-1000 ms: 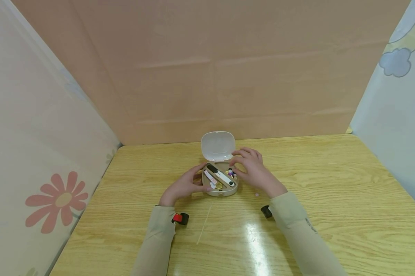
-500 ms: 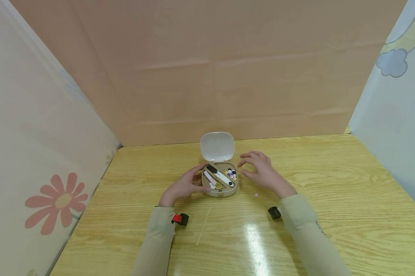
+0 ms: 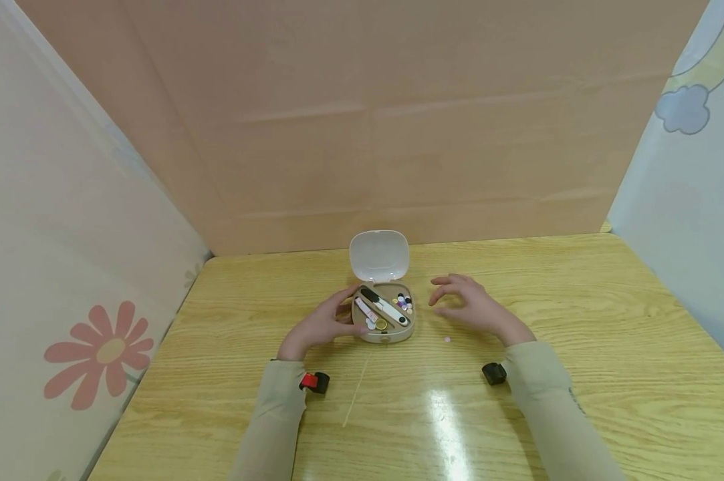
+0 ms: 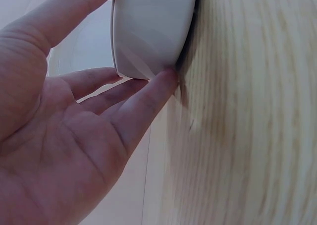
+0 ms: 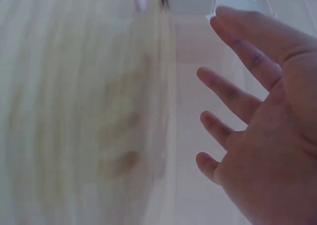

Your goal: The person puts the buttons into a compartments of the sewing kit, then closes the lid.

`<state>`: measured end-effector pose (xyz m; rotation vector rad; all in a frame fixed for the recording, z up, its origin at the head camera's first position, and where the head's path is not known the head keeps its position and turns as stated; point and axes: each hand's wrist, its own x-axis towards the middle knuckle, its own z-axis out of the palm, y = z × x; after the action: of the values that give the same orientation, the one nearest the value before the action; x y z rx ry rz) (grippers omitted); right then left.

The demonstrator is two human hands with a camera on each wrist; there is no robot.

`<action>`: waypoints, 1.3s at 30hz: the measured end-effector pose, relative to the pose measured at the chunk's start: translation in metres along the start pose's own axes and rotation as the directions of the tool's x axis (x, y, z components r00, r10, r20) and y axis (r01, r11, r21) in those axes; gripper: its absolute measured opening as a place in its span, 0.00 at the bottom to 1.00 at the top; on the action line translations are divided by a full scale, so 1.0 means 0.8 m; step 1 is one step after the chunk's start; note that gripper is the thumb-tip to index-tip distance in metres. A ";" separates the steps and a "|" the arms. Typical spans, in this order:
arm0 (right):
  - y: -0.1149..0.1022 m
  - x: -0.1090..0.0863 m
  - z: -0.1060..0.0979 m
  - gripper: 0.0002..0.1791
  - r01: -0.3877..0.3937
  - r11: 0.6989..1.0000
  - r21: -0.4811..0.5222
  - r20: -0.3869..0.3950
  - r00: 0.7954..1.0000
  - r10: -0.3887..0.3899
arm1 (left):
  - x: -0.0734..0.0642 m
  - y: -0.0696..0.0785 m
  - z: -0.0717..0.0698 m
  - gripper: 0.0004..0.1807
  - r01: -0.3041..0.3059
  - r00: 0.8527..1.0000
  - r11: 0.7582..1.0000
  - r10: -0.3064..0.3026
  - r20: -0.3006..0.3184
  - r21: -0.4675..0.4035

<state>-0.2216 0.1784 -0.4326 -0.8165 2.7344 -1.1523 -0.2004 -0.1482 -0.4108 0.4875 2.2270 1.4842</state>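
A small white sewing box (image 3: 386, 338) stands on the table with its lid (image 3: 380, 256) raised. My left hand (image 3: 319, 329) holds the box's left side, thumb at the front corner and fingers round the back; the left wrist view shows fingertips against its wall. White thread snips (image 3: 392, 310) with a black end lie in the diagonal slot. A pink-and-white strip (image 3: 366, 309), a gold ring (image 3: 382, 325) and white discs fill the left compartment. Several coloured buttons (image 3: 403, 302) lie in the right one. My right hand (image 3: 472, 306) hovers right of the box, fingers loosely bent, holding nothing.
A small pink disc (image 3: 447, 339) lies on the wooden table (image 3: 578, 334) near my right hand. A thin pale stick (image 3: 355, 394) lies in front of the box. A brown sheet (image 3: 368, 133) rises behind, with patterned panels at both sides.
My right hand has drawn back from the button compartment, moving right and toward me. The left hand and the box have stayed in place.
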 end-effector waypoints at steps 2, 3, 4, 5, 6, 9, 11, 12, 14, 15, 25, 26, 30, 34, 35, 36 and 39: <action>0.002 -0.002 0.000 0.06 -0.007 1.000 0.006 0.021 1.000 0.007 | 0.005 -0.009 0.000 0.50 -0.003 1.000 1.000 0.003 -0.009 -0.002; 0.003 -0.003 0.000 0.06 -0.013 1.000 0.008 0.030 0.999 0.012 | 0.007 -0.013 0.000 0.50 -0.006 1.000 1.000 0.006 -0.015 -0.003; 0.004 -0.004 0.000 0.06 -0.019 1.000 0.016 0.040 0.999 0.019 | 0.008 -0.018 0.000 0.50 -0.008 1.000 1.000 0.008 -0.020 -0.003; 0.005 -0.005 0.001 0.07 -0.026 0.999 0.024 0.048 0.999 0.025 | 0.010 -0.023 0.000 0.50 -0.010 1.000 1.000 0.010 -0.023 -0.004; 0.006 -0.006 0.001 0.07 -0.034 0.999 0.029 0.058 0.998 0.032 | 0.010 -0.025 0.001 0.50 -0.015 1.000 1.000 0.015 -0.024 -0.007; 0.009 -0.009 0.001 0.09 -0.061 0.997 0.047 0.094 0.994 0.057 | 0.011 -0.029 0.001 0.51 -0.027 0.999 1.000 0.027 -0.025 -0.006; 0.010 -0.013 0.002 0.10 -0.076 0.995 0.064 0.128 0.990 0.067 | 0.009 -0.030 0.002 0.51 -0.028 0.999 1.000 0.028 -0.021 -0.003; 0.011 -0.015 0.003 0.11 -0.079 0.995 0.068 0.145 0.987 0.068 | 0.008 -0.030 0.003 0.51 -0.027 0.999 1.000 0.027 -0.019 -0.003; 0.013 -0.018 0.003 0.12 -0.082 0.994 0.078 0.176 0.982 0.067 | 0.007 -0.031 0.003 0.51 -0.024 0.999 1.000 0.024 -0.021 -0.001; 0.013 -0.019 0.003 0.12 -0.082 0.993 0.085 0.190 0.980 0.064 | 0.006 -0.031 0.003 0.51 -0.025 0.999 1.000 0.025 -0.021 -0.002; 0.024 -0.021 0.001 0.12 -0.034 0.994 0.102 0.250 0.968 0.008 | 0.008 -0.029 0.003 0.51 -0.037 0.999 0.999 0.037 -0.015 -0.034; 0.025 -0.021 0.001 0.12 -0.028 0.995 0.097 0.253 0.967 0.003 | 0.008 -0.029 0.003 0.51 -0.036 0.999 0.999 0.035 -0.016 -0.034; 0.026 -0.023 0.000 0.10 -0.008 0.997 0.077 0.265 0.964 -0.013 | 0.006 -0.030 0.003 0.51 -0.019 1.000 1.000 0.019 -0.023 -0.021; 0.025 -0.023 -0.001 0.08 -0.005 0.997 0.076 0.279 0.960 -0.017 | 0.007 -0.031 0.002 0.51 -0.018 1.000 1.000 0.017 -0.022 -0.011; 0.025 -0.023 -0.001 0.08 -0.005 0.997 0.076 0.280 0.960 -0.017 | 0.007 -0.031 0.001 0.51 -0.024 0.999 1.000 0.024 -0.022 -0.012; 0.024 -0.023 -0.001 0.07 -0.005 0.997 0.078 0.280 0.960 -0.017 | 0.008 -0.031 0.001 0.51 -0.030 0.999 0.999 0.029 -0.021 -0.011; 0.024 -0.023 -0.002 0.07 -0.011 0.997 0.077 0.278 0.961 -0.011 | 0.009 -0.030 0.001 0.51 -0.038 0.999 0.999 0.038 -0.020 -0.005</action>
<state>-0.2147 0.1995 -0.4473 -0.8928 2.4465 -1.0463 -0.2076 -0.1529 -0.4340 0.5188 2.2400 1.5201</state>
